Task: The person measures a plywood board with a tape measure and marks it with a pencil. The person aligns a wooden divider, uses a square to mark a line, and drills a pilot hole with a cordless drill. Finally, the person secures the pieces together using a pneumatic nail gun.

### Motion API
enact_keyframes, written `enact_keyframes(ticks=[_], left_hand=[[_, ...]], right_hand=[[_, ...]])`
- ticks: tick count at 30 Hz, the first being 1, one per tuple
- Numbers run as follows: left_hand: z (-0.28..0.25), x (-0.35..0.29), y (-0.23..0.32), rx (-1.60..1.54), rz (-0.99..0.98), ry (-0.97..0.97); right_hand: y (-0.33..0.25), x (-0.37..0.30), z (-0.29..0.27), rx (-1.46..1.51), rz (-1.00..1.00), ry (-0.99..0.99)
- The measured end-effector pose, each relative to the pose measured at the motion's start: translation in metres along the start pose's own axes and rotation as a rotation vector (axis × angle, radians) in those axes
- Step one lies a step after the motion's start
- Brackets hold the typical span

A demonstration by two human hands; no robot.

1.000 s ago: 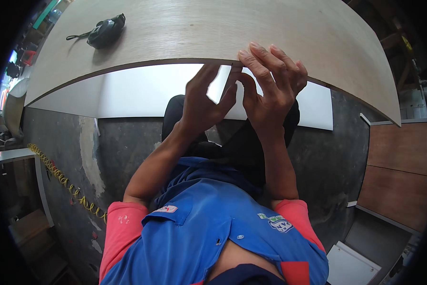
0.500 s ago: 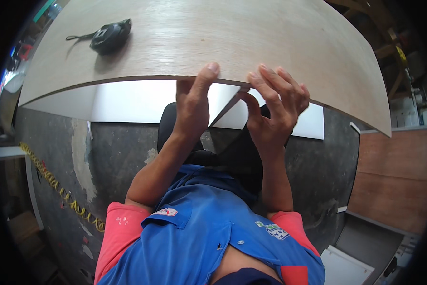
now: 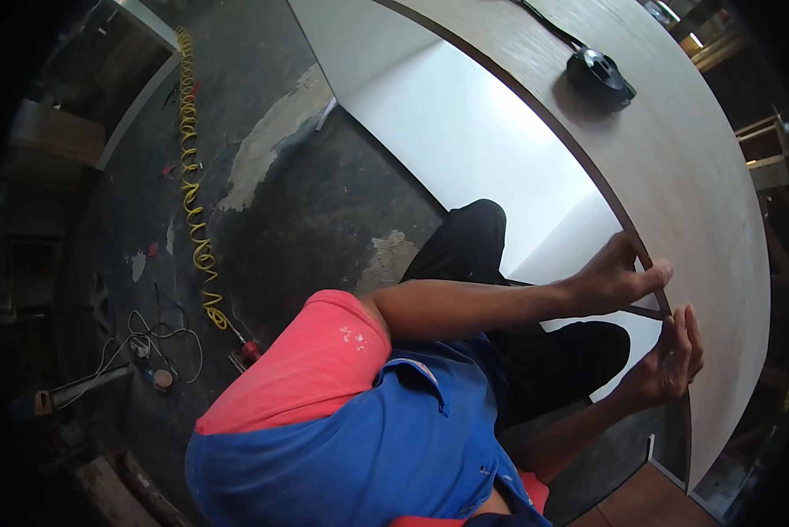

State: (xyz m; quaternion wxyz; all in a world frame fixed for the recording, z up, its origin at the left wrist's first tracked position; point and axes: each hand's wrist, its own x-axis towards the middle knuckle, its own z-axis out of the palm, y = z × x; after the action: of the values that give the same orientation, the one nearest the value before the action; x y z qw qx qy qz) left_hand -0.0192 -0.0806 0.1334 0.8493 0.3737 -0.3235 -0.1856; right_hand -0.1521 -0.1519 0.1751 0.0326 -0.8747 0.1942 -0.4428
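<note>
Panel point(image 3: 684, 158): above white boards point(image 3: 465, 114); probably stiff, fairly heavy, smooth-faced.
Left hand point(image 3: 616, 277): pinches panel at edge, thumb on top.
Right hand point(image 3: 662, 371): fingertips at edge; cannot tell whether pinching.
Tape measure point(image 3: 600, 79): on panel; may slide if tilted.
Hold points: edge, hands wide apart.

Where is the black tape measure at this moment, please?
The tape measure lies on the wooden panel, upper right in the head view, above the left hand.

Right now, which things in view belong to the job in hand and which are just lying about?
Likely in the job:
- panel, left hand and right hand at its edge
- white boards beneath

Apparently lying about:
- black tool on the panel
- yellow hose, coiled, untouched
</note>
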Motion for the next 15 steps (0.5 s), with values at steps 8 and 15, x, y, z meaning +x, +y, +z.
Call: enact_keyframes(ticks=[8, 15], left_hand=[[0.008, 0.003, -0.001, -0.053, 0.082, 0.003], [-0.006, 0.001, 0.001, 0.036, -0.150, -0.033]], right_hand=[[0.007, 0.002, -0.008, -0.077, -0.096, 0.022], [-0.006, 0.013, -0.018, 0.270, 0.068, -0.084]])
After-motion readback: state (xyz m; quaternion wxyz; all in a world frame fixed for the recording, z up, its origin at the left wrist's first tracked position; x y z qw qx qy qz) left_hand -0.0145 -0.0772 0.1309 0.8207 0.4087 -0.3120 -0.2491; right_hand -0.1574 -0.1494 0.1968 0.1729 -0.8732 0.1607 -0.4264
